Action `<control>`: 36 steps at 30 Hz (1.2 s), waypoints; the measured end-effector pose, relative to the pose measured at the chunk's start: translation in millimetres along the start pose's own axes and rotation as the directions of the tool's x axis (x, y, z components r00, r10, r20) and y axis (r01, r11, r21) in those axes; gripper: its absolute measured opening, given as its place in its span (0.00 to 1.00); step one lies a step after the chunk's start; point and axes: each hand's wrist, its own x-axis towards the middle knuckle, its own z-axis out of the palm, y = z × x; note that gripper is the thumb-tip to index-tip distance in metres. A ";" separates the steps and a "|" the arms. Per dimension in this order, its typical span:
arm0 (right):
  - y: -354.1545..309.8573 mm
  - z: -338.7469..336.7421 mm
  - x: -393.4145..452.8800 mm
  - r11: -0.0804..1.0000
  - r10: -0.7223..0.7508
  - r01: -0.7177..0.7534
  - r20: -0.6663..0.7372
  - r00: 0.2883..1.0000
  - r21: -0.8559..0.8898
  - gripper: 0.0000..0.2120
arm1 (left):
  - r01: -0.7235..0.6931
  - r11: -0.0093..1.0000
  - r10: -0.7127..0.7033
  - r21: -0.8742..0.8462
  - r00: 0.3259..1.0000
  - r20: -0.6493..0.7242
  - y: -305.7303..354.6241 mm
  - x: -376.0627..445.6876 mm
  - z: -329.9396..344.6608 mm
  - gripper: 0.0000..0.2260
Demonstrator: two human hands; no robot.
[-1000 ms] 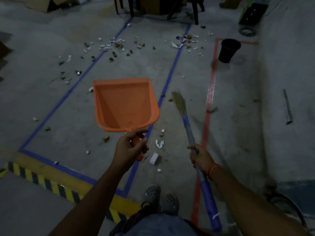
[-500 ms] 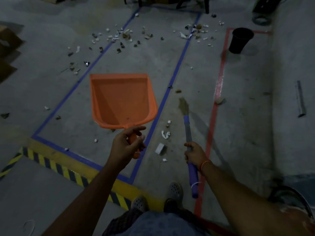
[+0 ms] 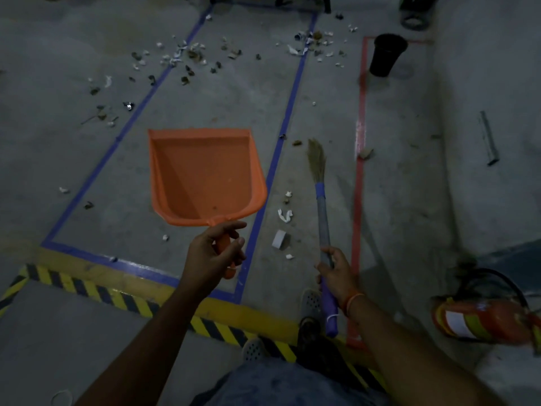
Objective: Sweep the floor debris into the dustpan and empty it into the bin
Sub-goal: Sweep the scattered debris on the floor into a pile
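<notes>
fingers [image 3: 231,247] of left hand [image 3: 212,254] around dustpan [image 3: 205,177] handle, right hand [image 3: 336,271] clamped on broom [image 3: 322,212]

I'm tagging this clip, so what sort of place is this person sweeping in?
Probably a workshop or warehouse-type floor, dimly lit: bare concrete floor marked with blue tape lines and yellow-black hazard striping, and what looks like a red fire extinguisher lying at the right.

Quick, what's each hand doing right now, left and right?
Left hand: grips the orange dustpan by its handle.
Right hand: grips the broom by its handle.
</notes>
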 end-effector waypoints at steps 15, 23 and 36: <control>-5.9 30.9 -13.7 0.963 0.075 -0.070 -0.010 0.997 0.261 0.17 | 0.024 0.999 -0.022 -0.045 0.999 0.042 -13.1 6.5 -31.1 0.11; 17.0 50.7 -18.9 0.963 0.142 -0.119 -0.078 0.987 0.243 0.15 | 0.030 0.999 -0.025 -0.030 0.990 0.138 -28.9 41.0 -44.0 0.11; 51.5 210.6 -66.7 0.883 0.369 -0.200 -0.364 0.855 0.425 0.13 | -0.057 0.998 0.029 0.028 0.807 0.589 -48.5 141.7 -162.4 0.11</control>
